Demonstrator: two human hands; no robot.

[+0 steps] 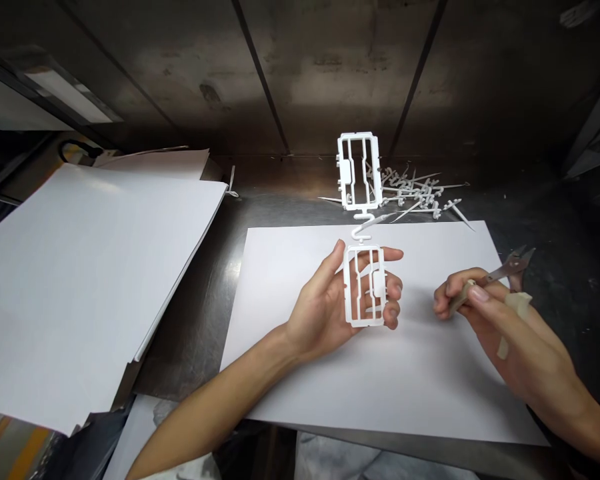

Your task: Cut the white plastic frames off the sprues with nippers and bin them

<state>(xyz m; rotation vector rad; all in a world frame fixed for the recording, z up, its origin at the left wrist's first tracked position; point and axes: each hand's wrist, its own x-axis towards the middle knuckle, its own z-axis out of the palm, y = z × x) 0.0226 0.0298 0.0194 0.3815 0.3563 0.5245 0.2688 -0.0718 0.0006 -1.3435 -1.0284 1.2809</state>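
My left hand (325, 310) is palm up, its fingers partly curled behind and around the lower half of a white moulded plastic piece (350, 293). The piece is two rectangular frames with inner bars, joined by a thin S-shaped link; the upper frame (344, 170) stands out beyond my fingers. At the right, my right hand (510, 333) is closed around a pair of nippers (511, 267) with tape-wrapped handles. Their jaws point up and right, away from the plastic piece. My palm hides part of the handles.
Beneath both hands lies a white sheet (300, 393) on a metal table (210, 327). A heap of thin white plastic sprue scraps (423, 193) lies behind it. To the left is a stack of large white sheets (95, 267). A dark metal panel wall (320, 80) closes off the back.
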